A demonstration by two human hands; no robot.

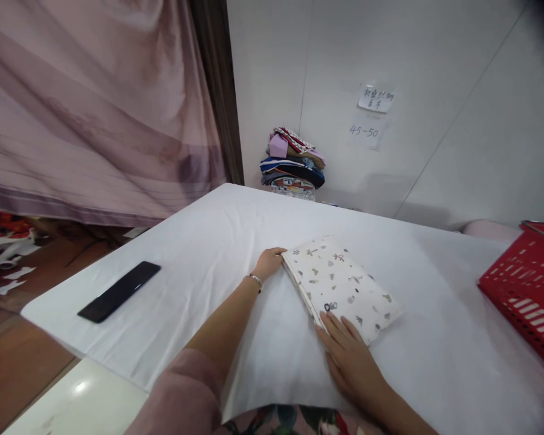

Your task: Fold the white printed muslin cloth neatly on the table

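Observation:
A folded white cloth (340, 281) printed with small grey and olive motifs lies on the white-covered table. At its far left corner my left hand (270, 262), with a bracelet at the wrist, is closed on the edge; the fingertips are partly hidden. My right hand (344, 347) rests on the near edge, its fingers stretched out over the print. Several layers show along the cloth's left side.
A black phone-like slab (120, 292) lies on the table's left. At right stands a red plastic basket (526, 284). Behind the far edge is a stack of folded fabrics (292, 163) against the wall. A pink curtain (100, 109) hangs at left.

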